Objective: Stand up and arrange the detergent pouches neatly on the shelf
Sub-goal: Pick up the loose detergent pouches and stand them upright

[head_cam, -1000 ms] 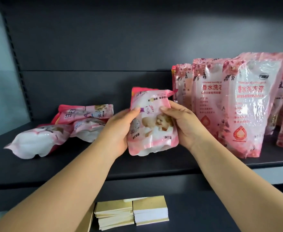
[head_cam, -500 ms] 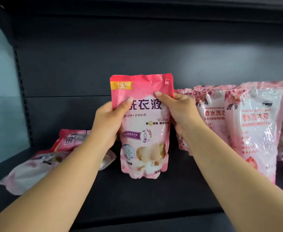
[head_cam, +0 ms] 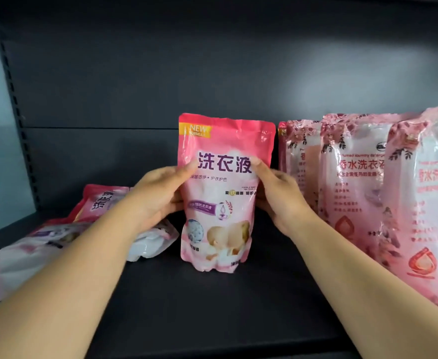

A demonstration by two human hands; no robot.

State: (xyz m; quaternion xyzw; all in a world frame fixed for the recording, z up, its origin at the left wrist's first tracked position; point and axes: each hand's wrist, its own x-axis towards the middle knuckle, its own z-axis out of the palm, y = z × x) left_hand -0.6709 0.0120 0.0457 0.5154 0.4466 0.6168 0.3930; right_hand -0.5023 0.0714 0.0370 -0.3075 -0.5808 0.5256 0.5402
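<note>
A pink detergent pouch (head_cam: 223,198) with purple lettering stands upright in the middle of the dark shelf (head_cam: 212,307), its base on the board. My left hand (head_cam: 158,200) grips its left edge and my right hand (head_cam: 277,195) grips its right edge, thumbs on the front. Several pink pouches (head_cam: 103,206) lie flat in a heap at the left, partly hidden by my left arm. A row of larger pink floral pouches (head_cam: 352,177) stands upright at the right.
The shelf's dark back panel (head_cam: 212,73) rises behind everything. A perforated upright post (head_cam: 18,120) borders the left side, with a pale wall beyond it. Bare shelf board lies in front of the held pouch.
The pouch went from crumpled and tilted to lifted and unfolded, then down onto the shelf board upright. Both hands slid lower along its sides. The camera view shifted closer.
</note>
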